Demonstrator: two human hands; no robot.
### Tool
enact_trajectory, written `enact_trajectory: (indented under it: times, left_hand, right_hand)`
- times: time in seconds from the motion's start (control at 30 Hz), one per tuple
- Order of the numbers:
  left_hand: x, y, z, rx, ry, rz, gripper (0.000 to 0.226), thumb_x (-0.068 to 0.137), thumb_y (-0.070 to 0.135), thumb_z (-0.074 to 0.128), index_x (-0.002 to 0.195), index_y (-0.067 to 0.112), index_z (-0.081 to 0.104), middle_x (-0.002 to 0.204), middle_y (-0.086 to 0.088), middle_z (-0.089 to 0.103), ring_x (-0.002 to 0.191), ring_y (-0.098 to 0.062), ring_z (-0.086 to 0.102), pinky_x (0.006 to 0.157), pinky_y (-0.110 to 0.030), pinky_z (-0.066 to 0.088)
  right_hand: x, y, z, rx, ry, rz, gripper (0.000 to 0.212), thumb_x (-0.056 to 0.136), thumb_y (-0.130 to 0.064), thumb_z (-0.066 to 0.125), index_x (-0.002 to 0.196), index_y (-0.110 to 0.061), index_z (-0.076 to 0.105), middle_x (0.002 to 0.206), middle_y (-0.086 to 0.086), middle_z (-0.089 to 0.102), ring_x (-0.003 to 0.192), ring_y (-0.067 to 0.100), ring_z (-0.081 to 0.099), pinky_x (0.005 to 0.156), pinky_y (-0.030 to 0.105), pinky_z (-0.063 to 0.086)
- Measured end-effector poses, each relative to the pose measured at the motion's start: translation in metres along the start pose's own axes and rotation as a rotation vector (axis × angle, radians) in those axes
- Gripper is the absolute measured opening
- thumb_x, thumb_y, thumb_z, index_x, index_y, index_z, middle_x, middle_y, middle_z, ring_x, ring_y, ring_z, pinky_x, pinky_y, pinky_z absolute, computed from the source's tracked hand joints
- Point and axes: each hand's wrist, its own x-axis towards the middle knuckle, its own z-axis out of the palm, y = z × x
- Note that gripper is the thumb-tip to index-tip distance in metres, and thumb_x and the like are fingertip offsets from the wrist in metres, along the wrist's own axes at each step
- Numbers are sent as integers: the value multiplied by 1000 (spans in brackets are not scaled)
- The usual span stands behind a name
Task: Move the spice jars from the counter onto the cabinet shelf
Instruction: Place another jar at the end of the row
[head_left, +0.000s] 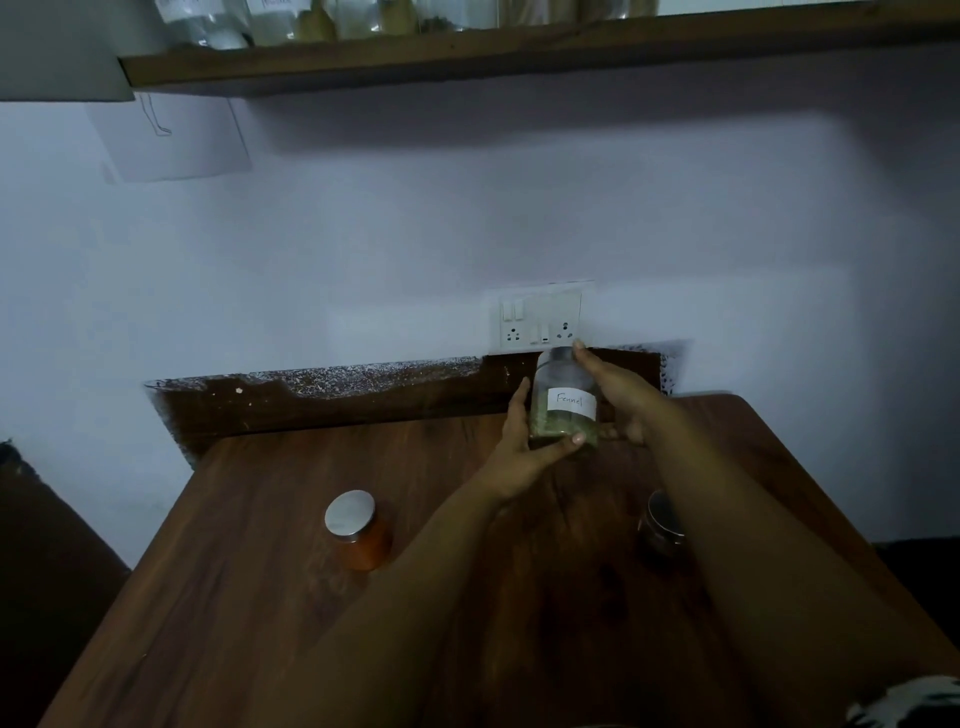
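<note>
Head view: both hands' grip (566, 415) around fennel jar (563, 402)

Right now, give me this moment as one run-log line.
held: Fennel jar, both hands | left hand at base | right hand on side | counter: orange jar, dark jar | shelf: jars already there

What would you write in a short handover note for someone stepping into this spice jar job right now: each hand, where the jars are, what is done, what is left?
Left hand: holds the Fennel jar from the side and underneath.
Right hand: holds the same jar on its other side, fingers near the lid.
The Fennel jar is at the back of the counter; whether it is lifted clear is unclear.
Still on the counter: the orange jar and the dark jar.
Done: several jars already stand on the shelf.
Left: shelve the Fennel jar, then the other two.
</note>
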Motion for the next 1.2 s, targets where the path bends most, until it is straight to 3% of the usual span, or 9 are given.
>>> enact_trajectory:
  times: [0.17,0.27,0.43,0.7,0.8,0.87,0.97,1.1,1.2]
  left_hand:
    - [11,18,7,-92,101,81,89,79,28,74,148,31,18,130,0,50,118,-16,57,103,-38,49]
    - [20,32,12,-35,108,154,79,82,31,73,143,36,23,128,3,49,118,-11,56,99,-30,50]
    - [39,71,28,37,26,237,82,83,37,74,143,44,20,135,6,50,119,-8,56,98,-26,49]
    - [74,172,60,134,39,494,79,82,28,77,141,50,30,129,14,51,115,1,54,82,-10,49]
    - [87,214,72,192,139,650,84,75,26,83,143,41,38,131,7,48,113,4,53,91,-15,49]
    - [94,240,79,263,190,774,85,72,26,85,143,38,40,127,7,48,109,8,53,95,-14,46]
    - [107,281,85,310,247,905,86,71,24,86,142,37,39,125,7,46,105,9,54,92,-8,44]
    - [128,325,92,376,360,989,92,69,25,87,147,28,38,124,3,42,104,-1,55,85,-8,47]
    - [148,342,97,476,453,973,93,68,39,87,146,31,37,120,11,43,110,-6,52,96,-28,49]
  right_hand:
    - [1,-7,-11,283,-66,-20,52,84,-56,63,118,-16,64,114,12,66,104,29,63,85,44,55]
    - [3,-10,-20,497,-160,-66,58,82,-48,68,126,-11,62,125,15,64,113,32,63,96,48,50]
    - [-9,-39,-44,612,-180,-171,52,86,-48,62,119,-8,64,116,22,67,109,38,64,100,51,46]
    - [-45,-135,-95,490,16,-543,51,92,-46,57,128,-11,56,118,16,64,112,38,62,90,55,53]
    - [-62,-177,-110,347,153,-766,45,93,-44,56,127,-13,52,116,8,66,105,30,65,75,42,58]
    - [-72,-202,-120,311,199,-884,42,94,-41,56,128,-16,50,115,4,65,102,23,66,77,42,59]
    - [-80,-242,-134,322,126,-963,42,96,-38,55,130,-14,49,110,1,65,101,21,66,82,45,58]
    - [-73,-289,-153,273,34,-988,42,96,-41,52,129,-15,52,125,8,58,114,24,59,91,50,53]
    - [-58,-315,-169,194,18,-987,42,96,-45,50,130,-21,51,131,7,55,118,25,56,93,52,51]
